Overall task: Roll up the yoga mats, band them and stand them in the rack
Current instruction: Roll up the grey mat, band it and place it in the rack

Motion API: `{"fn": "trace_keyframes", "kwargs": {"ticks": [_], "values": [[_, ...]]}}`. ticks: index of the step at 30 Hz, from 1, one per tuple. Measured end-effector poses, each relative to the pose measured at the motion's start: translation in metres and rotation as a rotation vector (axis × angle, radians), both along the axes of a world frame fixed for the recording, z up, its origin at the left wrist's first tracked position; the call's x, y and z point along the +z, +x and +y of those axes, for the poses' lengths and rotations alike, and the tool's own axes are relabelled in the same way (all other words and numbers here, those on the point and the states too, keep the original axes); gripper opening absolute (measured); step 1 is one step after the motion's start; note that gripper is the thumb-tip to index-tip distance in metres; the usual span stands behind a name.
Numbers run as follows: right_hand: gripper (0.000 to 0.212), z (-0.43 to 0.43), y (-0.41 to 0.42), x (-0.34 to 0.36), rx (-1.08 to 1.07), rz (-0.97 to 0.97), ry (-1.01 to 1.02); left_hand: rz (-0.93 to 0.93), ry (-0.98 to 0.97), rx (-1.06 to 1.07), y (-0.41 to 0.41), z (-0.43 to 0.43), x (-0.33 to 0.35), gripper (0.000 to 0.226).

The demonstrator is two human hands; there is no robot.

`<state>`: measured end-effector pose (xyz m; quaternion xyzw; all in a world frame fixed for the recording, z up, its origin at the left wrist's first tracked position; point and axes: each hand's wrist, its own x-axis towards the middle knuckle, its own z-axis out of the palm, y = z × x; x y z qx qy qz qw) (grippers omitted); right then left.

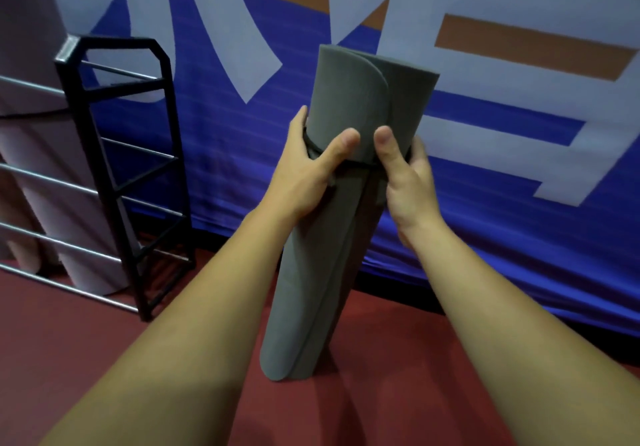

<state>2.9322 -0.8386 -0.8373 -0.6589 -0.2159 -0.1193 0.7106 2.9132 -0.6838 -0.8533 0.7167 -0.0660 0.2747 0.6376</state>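
Two bare forearms [194, 324] reach forward to a grey rolled foam yoga mat [311, 272], which stands on end, slightly tilted, on the red floor [86, 359] before a blue banner [242, 168]. The left hand [304, 172] and right hand [405, 175] clasp it at the thin black band [356, 165], thumbs on the front and fingers curled behind. Off to the left, a black metal rack [138, 168] holds pale rolled mats [34, 64].

Nothing here can be read: the blue banner [221, 168] along the wall shows only cut-off pieces of huge pale and orange strokes.
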Motion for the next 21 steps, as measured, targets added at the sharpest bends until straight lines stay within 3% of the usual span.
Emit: {"fn": "trace_keyframes", "kwargs": {"ticks": [6, 10, 13, 17, 21], "values": [[0.08, 0.003, -0.005, -0.026, -0.063, 0.007, -0.17, 0.036, 0.041, 0.071, -0.011, 0.016, -0.009, 0.101], [0.097, -0.002, -0.006, -0.045, -0.02, 0.062, -0.267, 0.105, 0.114, 0.059, -0.016, 0.026, -0.022, 0.117], [0.11, 0.0, -0.002, -0.031, -0.052, 0.021, -0.104, 0.087, 0.066, 0.056, -0.016, 0.025, -0.007, 0.132], [0.088, 0.007, 0.002, -0.02, 0.0, 0.022, -0.05, 0.062, 0.108, 0.036, -0.012, 0.015, 0.0, 0.084], [0.103, 0.005, 0.001, -0.041, -0.033, 0.055, -0.121, 0.103, 0.102, 0.067, -0.015, 0.015, -0.024, 0.099]]}}
